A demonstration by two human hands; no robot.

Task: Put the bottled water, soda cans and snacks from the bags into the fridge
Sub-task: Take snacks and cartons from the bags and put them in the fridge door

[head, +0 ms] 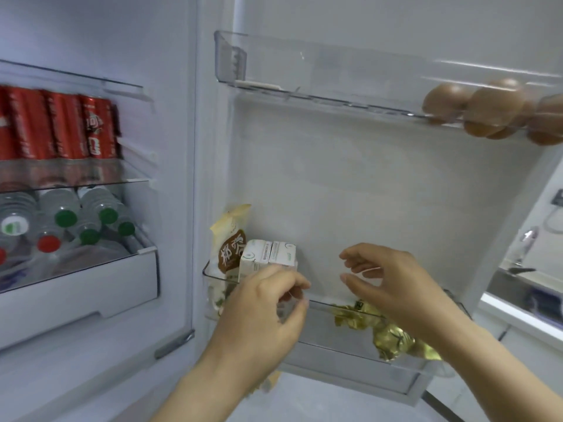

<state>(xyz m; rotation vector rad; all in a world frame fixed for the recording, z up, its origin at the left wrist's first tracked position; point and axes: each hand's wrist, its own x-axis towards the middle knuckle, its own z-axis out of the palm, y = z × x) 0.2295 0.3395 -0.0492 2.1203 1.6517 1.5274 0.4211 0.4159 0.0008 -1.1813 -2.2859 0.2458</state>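
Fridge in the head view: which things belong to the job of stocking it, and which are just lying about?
Job: red soda cans, water bottles, snack bag, white cartons, gold-wrapped snacks, lower door bin.
Just lying about: brown eggs, upper door shelf.

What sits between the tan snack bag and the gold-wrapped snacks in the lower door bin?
Head view: two white cartons, the left hand before them, then bare bin.

Soda cans (61, 123) stand on the shelf (134, 181), water bottles (61, 217) in the drawer (91, 284) below; cartons (268, 257) occupy the lower door bin's (323, 304) left end.
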